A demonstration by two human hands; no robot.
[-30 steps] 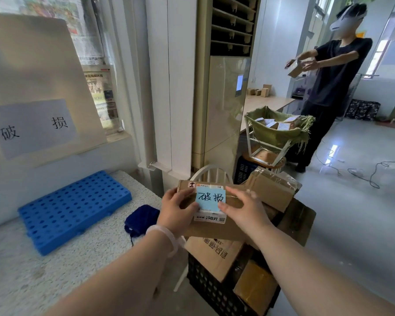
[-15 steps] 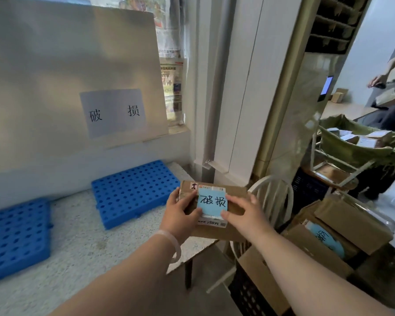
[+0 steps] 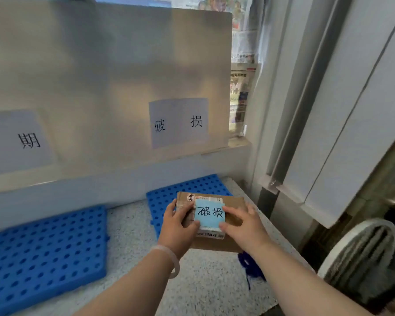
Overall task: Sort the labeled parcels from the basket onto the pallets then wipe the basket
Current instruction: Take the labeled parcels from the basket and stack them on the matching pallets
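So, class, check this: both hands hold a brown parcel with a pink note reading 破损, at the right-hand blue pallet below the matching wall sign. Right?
Not quite: the note is light blue, not pink, as the head view shows. The rest stands: the left hand and right hand hold the brown parcel at the right-hand blue pallet below the matching sign.

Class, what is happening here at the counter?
A person's left hand and right hand grip a flat brown cardboard parcel bearing a light-blue handwritten note, holding it over the right-hand blue perforated plastic pallet, below the white paper sign showing matching characters. Whether it rests there yet is unclear.
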